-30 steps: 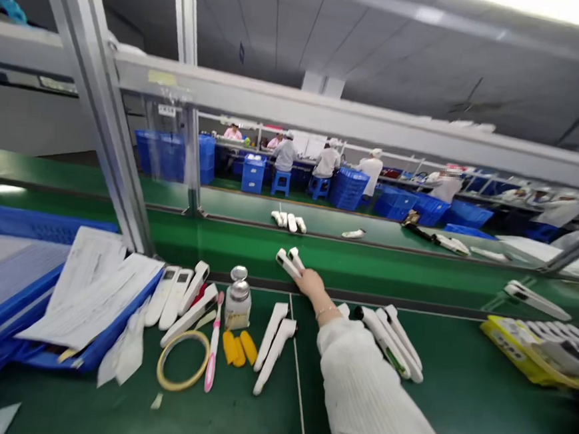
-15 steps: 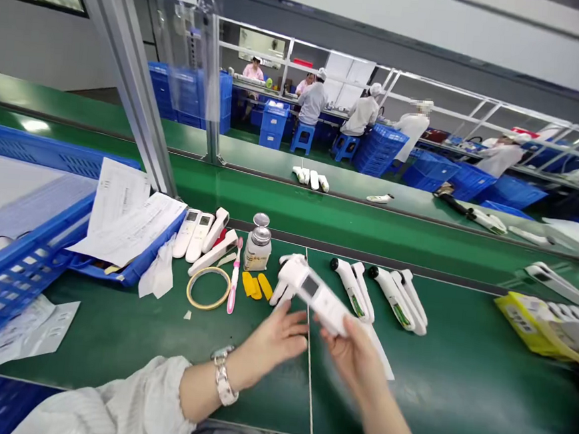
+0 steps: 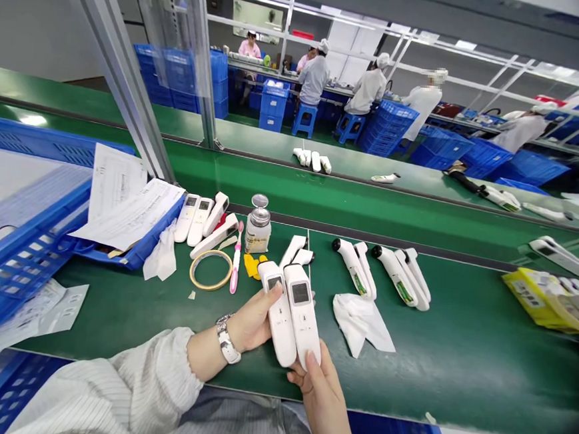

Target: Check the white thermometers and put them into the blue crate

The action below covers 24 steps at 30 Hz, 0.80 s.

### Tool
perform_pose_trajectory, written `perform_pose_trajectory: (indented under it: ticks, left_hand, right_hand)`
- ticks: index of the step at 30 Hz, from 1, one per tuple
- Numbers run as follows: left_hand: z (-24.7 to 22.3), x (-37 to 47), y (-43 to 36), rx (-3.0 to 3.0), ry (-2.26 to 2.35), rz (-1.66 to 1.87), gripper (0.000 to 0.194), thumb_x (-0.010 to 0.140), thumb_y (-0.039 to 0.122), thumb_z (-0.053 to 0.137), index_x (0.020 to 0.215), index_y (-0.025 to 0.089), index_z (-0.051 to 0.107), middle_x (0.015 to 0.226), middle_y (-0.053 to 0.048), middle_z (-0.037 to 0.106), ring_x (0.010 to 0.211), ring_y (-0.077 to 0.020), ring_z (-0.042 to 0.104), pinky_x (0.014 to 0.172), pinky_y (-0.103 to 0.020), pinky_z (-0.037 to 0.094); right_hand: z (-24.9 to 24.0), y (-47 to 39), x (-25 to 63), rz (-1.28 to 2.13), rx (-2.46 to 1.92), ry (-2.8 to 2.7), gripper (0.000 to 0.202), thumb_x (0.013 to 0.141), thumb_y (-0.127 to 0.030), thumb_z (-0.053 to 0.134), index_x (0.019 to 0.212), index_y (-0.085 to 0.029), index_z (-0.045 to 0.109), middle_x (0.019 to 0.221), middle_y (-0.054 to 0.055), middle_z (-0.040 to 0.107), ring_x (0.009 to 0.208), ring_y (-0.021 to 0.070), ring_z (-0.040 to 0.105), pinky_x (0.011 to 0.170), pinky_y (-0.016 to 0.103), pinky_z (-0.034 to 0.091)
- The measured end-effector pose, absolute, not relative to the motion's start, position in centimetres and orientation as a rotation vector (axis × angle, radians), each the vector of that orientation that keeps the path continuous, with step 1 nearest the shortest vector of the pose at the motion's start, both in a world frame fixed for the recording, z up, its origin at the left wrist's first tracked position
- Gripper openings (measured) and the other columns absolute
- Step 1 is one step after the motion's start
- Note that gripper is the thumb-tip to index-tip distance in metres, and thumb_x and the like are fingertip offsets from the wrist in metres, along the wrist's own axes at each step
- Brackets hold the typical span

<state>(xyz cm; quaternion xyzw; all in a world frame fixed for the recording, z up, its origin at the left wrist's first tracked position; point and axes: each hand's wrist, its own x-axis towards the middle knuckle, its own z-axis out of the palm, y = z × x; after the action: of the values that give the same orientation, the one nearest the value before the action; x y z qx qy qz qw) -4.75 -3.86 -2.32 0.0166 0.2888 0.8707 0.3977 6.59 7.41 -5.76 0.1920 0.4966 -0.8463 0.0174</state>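
Two white infrared thermometers are held side by side above the green bench, their dark screens facing me. My left hand [image 3: 257, 318] is closed around the left thermometer [image 3: 281, 325], with the thumb beside its screen. The right thermometer [image 3: 304, 315] is gripped near its lower end by my right hand [image 3: 317, 383]. Just behind them, more white thermometers [image 3: 294, 249] lie on the bench, partly hidden. A crumpled white cloth [image 3: 361, 320] lies to the right of my hands. Beyond it are thermometers with open handles [image 3: 355, 269] that show green circuit boards.
At left stand a blue crate [image 3: 19, 269] and papers [image 3: 129, 214]. Near them lie a tape roll [image 3: 211, 269], a pink toothbrush [image 3: 236, 260] and a metal-topped bottle [image 3: 258, 228]. A yellow box [image 3: 528, 296] sits at right. Co-workers [image 3: 314, 78] work across the conveyor.
My left hand, empty and spread before, now holds a second thermometer. My right hand has brought its thermometer down and left, more upright, beside the other. The white cloth shows more fully.
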Motion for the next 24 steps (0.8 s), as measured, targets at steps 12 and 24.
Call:
perform_pose_trajectory:
  ticks: [12, 24]
  left_hand:
    - [-2.1, -4.9, -4.2, 0.114, 0.467, 2.1, 0.08, 0.079, 0.068, 0.024, 0.125, 0.005, 0.044, 0.124, -0.019, 0.052, 0.115, -0.0292, 0.047, 0.102, -0.045, 0.025]
    - [-1.9, -5.1, -4.1, 0.023, 0.402, 2.079, 0.075, 0.081, 0.064, 0.028, 0.124, 0.004, 0.044, 0.117, -0.019, 0.057, 0.111, -0.0286, 0.051, 0.101, -0.043, 0.026]
  right_hand:
    - [-4.3, 7.2, 7.2, -2.375, 0.435, 1.891, 0.033, 0.082, -0.046, 0.054, 0.108, -0.025, 0.057, 0.084, 0.004, 0.057, 0.076, 0.0186, 0.053, 0.062, 0.028, 0.046]
    - [-5.8, 7.6, 7.0, -2.506, 0.4, 1.705, 0.04, 0.086, -0.053, 0.039, 0.097, -0.023, 0.063, 0.074, 0.005, 0.058, 0.064, 0.0193, 0.05, 0.061, 0.031, 0.042]
